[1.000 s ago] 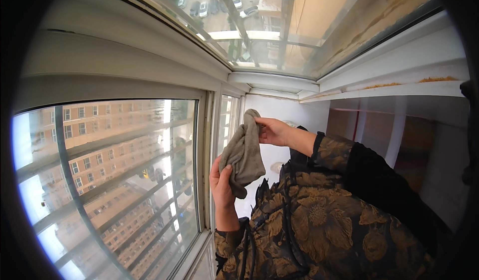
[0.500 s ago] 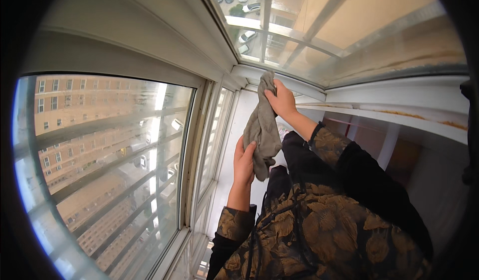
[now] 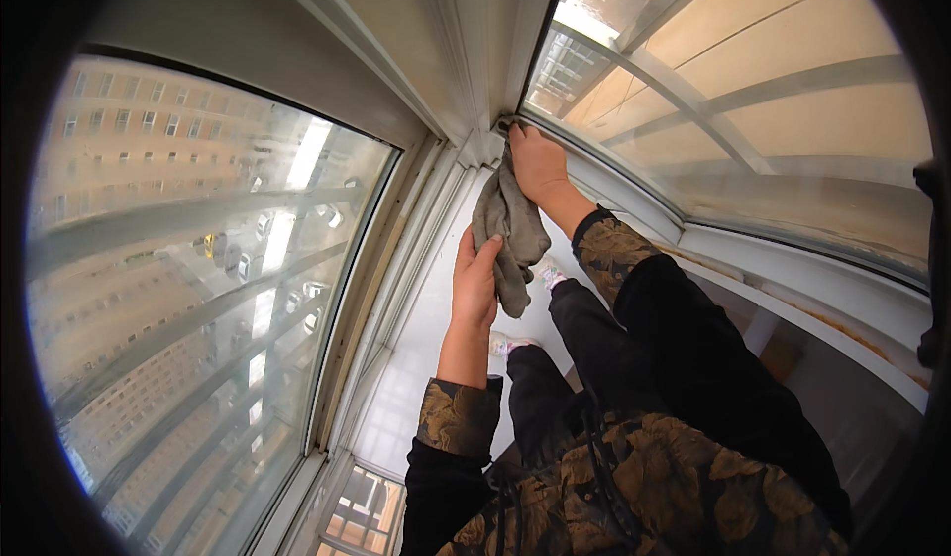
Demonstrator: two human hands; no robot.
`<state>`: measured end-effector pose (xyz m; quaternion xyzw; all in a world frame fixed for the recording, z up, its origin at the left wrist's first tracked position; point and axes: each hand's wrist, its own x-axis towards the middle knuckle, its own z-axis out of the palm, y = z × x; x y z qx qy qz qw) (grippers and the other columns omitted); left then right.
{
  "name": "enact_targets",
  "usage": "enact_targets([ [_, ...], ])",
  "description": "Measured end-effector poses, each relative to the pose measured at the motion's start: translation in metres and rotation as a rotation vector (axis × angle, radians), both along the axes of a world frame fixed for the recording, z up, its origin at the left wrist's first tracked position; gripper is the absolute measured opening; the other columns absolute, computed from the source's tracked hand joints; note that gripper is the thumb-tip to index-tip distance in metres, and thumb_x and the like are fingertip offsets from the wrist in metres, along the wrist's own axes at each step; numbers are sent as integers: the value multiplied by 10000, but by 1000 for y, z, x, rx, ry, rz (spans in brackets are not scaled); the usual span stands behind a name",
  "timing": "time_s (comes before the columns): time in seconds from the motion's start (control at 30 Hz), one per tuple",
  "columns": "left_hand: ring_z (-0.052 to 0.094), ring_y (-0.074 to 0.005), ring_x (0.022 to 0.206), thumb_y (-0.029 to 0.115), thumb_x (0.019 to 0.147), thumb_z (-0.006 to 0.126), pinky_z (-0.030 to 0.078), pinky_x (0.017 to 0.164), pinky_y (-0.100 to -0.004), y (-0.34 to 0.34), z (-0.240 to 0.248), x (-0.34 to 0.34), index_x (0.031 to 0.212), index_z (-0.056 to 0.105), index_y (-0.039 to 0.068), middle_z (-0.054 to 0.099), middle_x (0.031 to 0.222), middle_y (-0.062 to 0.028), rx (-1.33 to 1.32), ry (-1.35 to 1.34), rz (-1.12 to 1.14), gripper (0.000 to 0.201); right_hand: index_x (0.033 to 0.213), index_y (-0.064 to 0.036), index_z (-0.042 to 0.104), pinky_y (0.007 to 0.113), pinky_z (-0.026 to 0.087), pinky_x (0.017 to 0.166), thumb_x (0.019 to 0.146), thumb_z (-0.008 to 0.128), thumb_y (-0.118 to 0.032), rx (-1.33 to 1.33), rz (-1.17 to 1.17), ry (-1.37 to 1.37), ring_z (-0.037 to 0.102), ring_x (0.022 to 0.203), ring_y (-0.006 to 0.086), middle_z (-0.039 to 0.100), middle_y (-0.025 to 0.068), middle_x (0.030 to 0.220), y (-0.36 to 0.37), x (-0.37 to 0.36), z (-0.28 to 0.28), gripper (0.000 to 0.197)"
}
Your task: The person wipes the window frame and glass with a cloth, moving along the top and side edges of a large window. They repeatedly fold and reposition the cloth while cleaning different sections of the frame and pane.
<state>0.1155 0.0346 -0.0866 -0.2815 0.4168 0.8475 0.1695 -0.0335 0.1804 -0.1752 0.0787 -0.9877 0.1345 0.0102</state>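
A wrinkled grey-brown cloth (image 3: 509, 224) hangs between my two hands. My right hand (image 3: 538, 165) is closed on its upper end and presses it into the corner where the window frames meet. Lower down, my left hand (image 3: 475, 277) pinches the cloth's edge between thumb and fingers. The cloth's bottom end dangles loose above the floor. Right beside my right hand runs the white window frame (image 3: 604, 182) below the right pane.
A large window pane (image 3: 218, 259) with bars behind it fills the left side. Another barred pane (image 3: 733, 110) stands at the upper right. Beneath it is a white ledge (image 3: 792, 303) with brownish stains. My shoes (image 3: 513, 344) rest on the pale floor (image 3: 421, 308).
My right hand has moved slightly left and up to the frame corner, carrying the cloth's upper end. My left hand has shifted a little left and up, still holding the cloth. The view has turned.
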Motion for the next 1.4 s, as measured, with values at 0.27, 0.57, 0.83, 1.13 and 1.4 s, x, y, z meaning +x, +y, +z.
enact_targets([
  [0.27,685,-209,1049,129,1040,580,597,793,-357,-22,-9,5,1499,449,1,647,1293,-134,34,-8,46,494,1158,-67,668,553,565,779,939,606,-166,-160,-190,-145,703,925,450,702,204,1095,-29,-8,-11,247],
  [0.57,648,-195,1154,124,1037,587,550,944,-336,-25,-11,45,1514,437,-9,625,1350,-134,41,-54,142,517,1120,-42,690,461,560,750,930,663,-154,-374,176,76,695,843,407,688,177,1002,-55,27,30,223],
  [0.83,715,-233,1018,138,1045,556,636,757,-389,-49,-31,68,1500,442,11,652,1282,-144,1,-23,203,486,1158,-7,595,431,607,673,880,613,-85,86,340,80,732,782,364,689,166,966,-94,21,9,290],
  [1.13,634,-199,1194,125,1030,596,520,1009,-329,-59,-37,98,1518,437,-8,624,1367,-136,68,-58,252,529,956,-35,643,494,593,686,873,598,-110,156,580,-36,728,757,395,733,189,880,-123,28,28,121],
  [1.4,723,-240,931,152,1044,562,642,714,-398,-75,-54,155,1492,439,15,659,1232,-142,8,-108,338,484,962,-24,624,450,598,642,826,638,-92,62,752,-32,736,717,363,715,181,856,-187,122,27,153],
])
